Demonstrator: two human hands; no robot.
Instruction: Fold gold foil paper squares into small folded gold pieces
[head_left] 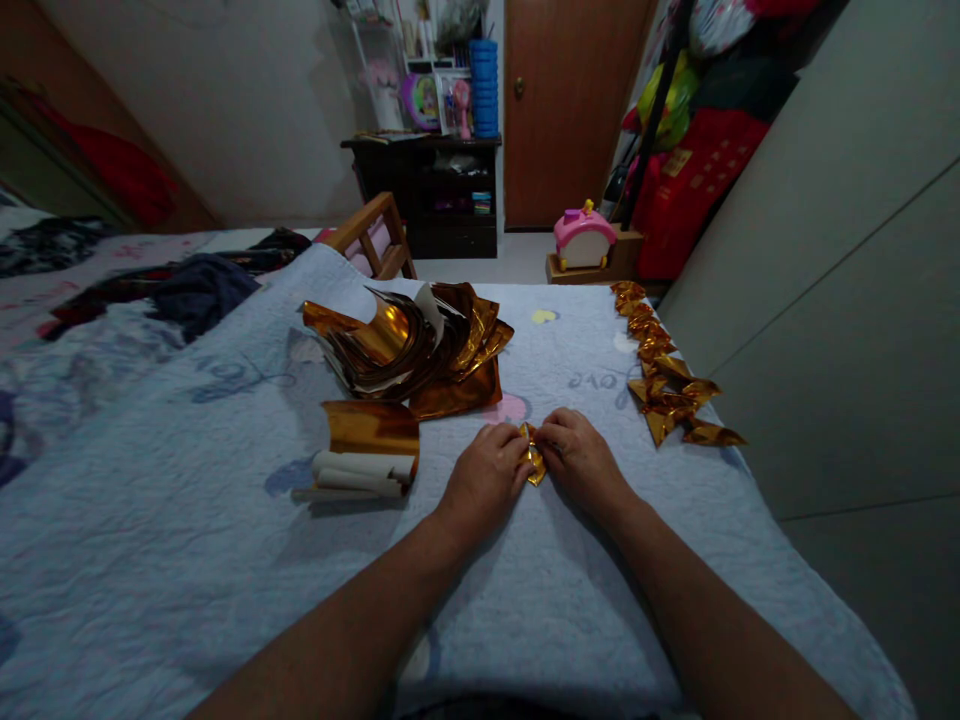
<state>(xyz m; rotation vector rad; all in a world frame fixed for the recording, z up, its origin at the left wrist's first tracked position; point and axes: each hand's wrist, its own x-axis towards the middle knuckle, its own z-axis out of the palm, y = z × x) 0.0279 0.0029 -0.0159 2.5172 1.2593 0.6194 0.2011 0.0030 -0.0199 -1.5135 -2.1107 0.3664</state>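
Between my two hands, low over the bed, is a small folded piece of gold foil paper (535, 466). My left hand (488, 468) grips its left side, fingers curled. From the right, my right hand (578, 455) pinches the same piece, its thumb mostly hidden. A thick fanned stack of gold foil sheets (390, 345) lies beyond my left hand. Nearer, a few curled sheets (367, 470) show their white backs and one gold face. Along the right edge runs a row of folded gold foil pieces (660, 385).
A pale blue quilt (480, 620) covers the bed under everything. Dark clothes (202, 295) lie at the left. Beyond the far edge stand a small wooden chair (379, 235), a dark cabinet (420, 200) and a pink toy (583, 238). A pale wardrobe (840, 300) borders the right side.
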